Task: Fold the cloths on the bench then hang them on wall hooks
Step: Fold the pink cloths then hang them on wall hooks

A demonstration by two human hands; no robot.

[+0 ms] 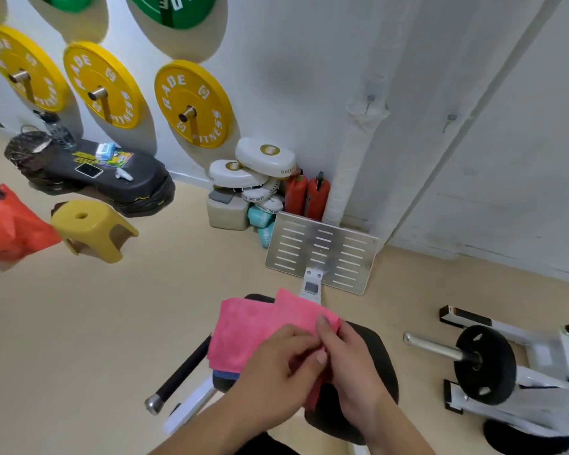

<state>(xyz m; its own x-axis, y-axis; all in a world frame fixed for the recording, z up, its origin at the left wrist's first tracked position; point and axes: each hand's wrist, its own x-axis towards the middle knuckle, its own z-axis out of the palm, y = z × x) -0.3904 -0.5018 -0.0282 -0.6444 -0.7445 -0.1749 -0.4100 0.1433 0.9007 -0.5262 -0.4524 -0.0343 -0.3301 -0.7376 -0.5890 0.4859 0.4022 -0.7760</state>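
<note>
1. My left hand (276,359) pinches the near edge of the pink cloth (243,333), with the fingers curled onto the fabric.
2. My right hand (349,353) grips the same edge just beside it, thumb on top, and the two hands touch.
3. The pink cloth lies partly folded on the black padded surface (329,421), its left part reaching past the pad's edge.
4. A blue cloth (225,376) peeks out beneath the pink one's near left corner.
5. A wall hook (371,99) sits on the white wall, well apart from the cloth.
</note>
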